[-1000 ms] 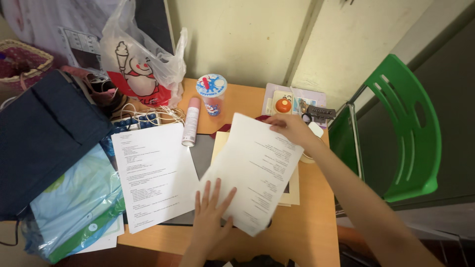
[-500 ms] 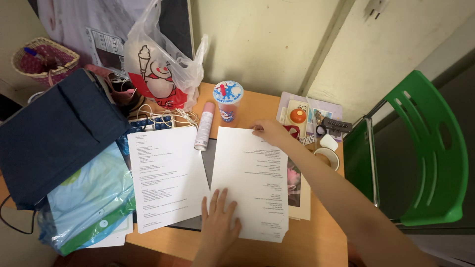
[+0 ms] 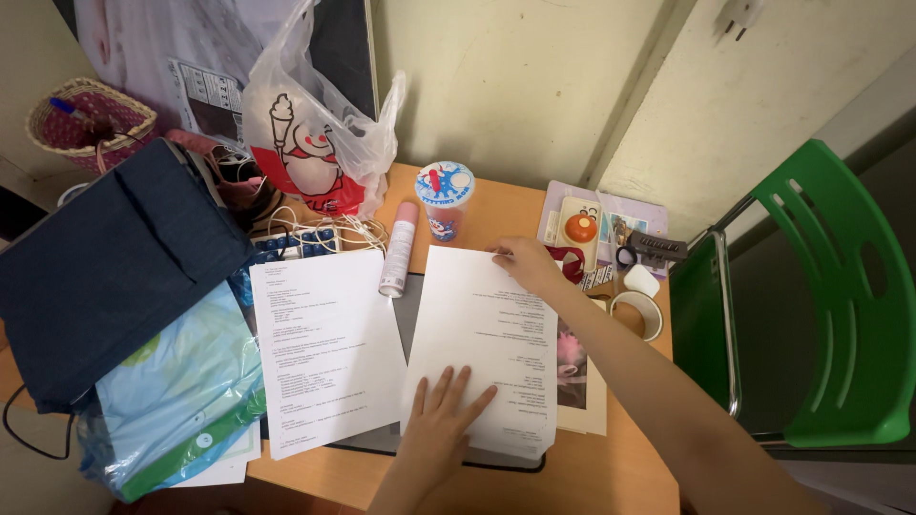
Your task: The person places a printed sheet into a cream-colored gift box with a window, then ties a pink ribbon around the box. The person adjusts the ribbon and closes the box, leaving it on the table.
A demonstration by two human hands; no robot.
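**Hands flat on a printed sheet at a crowded desk**

Paper dominates the small wooden desk (image 3: 611, 467): two thin white printed sheets lie side by side over a dark flat pad. The right-hand sheet (image 3: 487, 343), matte and covered in short lines of small black type, lies flat and slightly tilted, overlapping a cream mat with a pink flower picture (image 3: 577, 367). The left hand (image 3: 444, 420) presses its lower edge with a released grip, fingers spread flat. The right hand (image 3: 525, 262) rests on the top edge, fingertips on the paper; whether it pinches the sheet I cannot tell. The other sheet (image 3: 324, 343) lies just beside, untouched.

Behind stand a slim pink spray can (image 3: 398, 250) lying on its side, a lidded plastic cup (image 3: 444, 198) and a crinkled translucent carrier bag (image 3: 310, 133). A roll of tape (image 3: 637, 313) sits near the right forearm. A dark blue fabric bag (image 3: 105, 272) and glossy plastic packets crowd the left; a green plastic chair (image 3: 830, 305) stands close against the right edge.
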